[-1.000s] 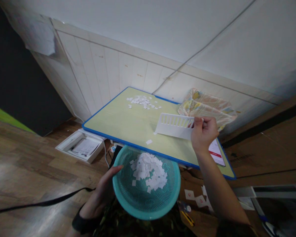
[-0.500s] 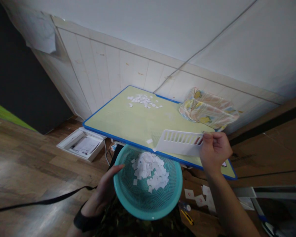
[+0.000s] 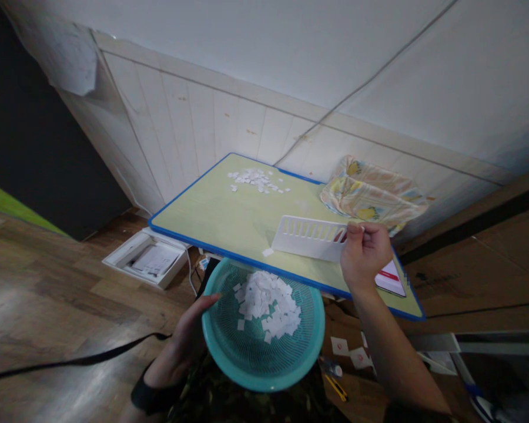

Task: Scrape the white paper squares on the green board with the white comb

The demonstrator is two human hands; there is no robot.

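My right hand (image 3: 364, 252) is closed on one end of a white slotted plastic panel (image 3: 308, 237), which stands on edge on the yellow-green table (image 3: 229, 217). The panel's far end rests by a single white paper piece (image 3: 267, 252) near the blue front edge. Just below that edge my left hand (image 3: 189, 335) grips the rim of a teal mesh basket (image 3: 264, 358) holding a heap of white paper pieces (image 3: 268, 305). Another pile of white pieces (image 3: 255, 179) lies at the table's far side.
A patterned cloth bundle (image 3: 374, 197) and a phone (image 3: 390, 277) lie at the table's right. On the wooden floor are an open white box (image 3: 147, 258), a black strap (image 3: 70, 361), paper slips (image 3: 350, 352) and a yellow cutter (image 3: 335, 386). White panelled wall behind.
My right hand first pulled the white panel toward the table's front edge, then moved it back onto the table and leftward, beside the lone paper piece. The basket stayed put.
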